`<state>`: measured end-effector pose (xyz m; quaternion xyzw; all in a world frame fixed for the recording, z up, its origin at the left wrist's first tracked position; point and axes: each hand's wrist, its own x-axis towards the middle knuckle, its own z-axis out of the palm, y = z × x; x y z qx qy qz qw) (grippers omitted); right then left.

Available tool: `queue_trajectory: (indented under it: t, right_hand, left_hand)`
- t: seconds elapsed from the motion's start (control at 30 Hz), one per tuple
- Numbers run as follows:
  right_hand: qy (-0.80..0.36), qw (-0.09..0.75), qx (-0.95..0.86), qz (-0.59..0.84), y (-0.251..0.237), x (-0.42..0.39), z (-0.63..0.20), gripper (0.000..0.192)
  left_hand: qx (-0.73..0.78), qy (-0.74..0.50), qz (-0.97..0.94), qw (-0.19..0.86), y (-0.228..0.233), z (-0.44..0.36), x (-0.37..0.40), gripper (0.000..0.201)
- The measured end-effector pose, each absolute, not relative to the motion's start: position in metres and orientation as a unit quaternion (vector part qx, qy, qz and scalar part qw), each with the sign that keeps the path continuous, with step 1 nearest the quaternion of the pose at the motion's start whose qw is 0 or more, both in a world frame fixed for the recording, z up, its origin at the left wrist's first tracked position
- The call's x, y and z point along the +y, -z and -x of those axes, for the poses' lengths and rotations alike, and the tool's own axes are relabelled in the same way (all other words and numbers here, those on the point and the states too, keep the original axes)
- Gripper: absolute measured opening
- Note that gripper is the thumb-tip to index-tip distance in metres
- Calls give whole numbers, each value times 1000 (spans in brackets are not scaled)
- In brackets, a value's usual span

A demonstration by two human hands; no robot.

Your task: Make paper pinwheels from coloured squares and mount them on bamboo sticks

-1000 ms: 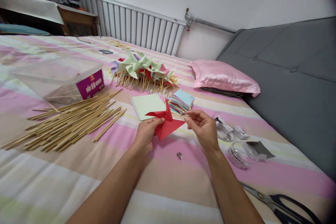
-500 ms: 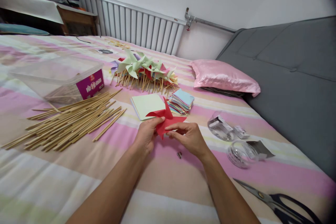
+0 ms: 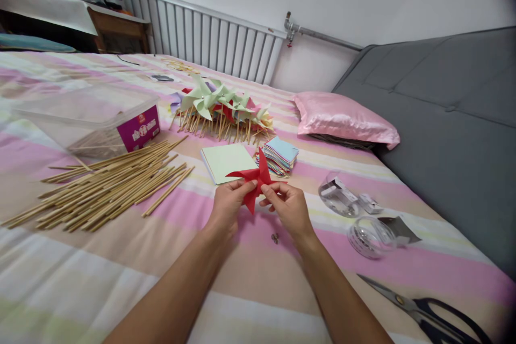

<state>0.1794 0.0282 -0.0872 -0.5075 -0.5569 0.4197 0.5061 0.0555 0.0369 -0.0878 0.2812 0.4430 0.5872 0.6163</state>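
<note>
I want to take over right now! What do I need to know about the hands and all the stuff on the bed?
Left hand: pinching the red paper pinwheel at its left side.
Right hand: fingers on the same pinwheel's right side, pressing near its middle.
Things: wooden sticks lie left of the hands; green paper and a stack of coloured squares lie just beyond them; a small metal piece lies under the hands; scissors are at the right.
Done: a pile of finished pinwheels on sticks lies farther back.
Left: the red one has no stick; many sticks and squares are unused.
</note>
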Motion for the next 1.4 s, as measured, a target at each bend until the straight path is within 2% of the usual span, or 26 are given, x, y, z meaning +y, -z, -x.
queue_trajectory:
  t: [0.7, 1.07, 1.2, 1.27, 1.4]
  right_hand:
    - [-409, 536, -510, 534, 88, 28, -181, 28]
    - [-399, 524, -543, 521, 77, 24, -181, 30]
    - [-358, 538, -534, 546, 62, 24, -200, 37]
    - [-330, 494, -566, 571, 55, 22, -213, 34]
    - [-337, 207, -704, 590, 49, 13, -226, 16]
  left_hand:
    - [374, -582, -366, 623, 86, -58, 35, 17]
    - [392, -574, -344, 631, 88, -54, 38, 18]
    - [460, -597, -297, 587, 87, -49, 41, 17]
    - [493, -599, -296, 557, 87, -48, 42, 16]
    - [512, -587, -321, 538, 86, -50, 41, 14]
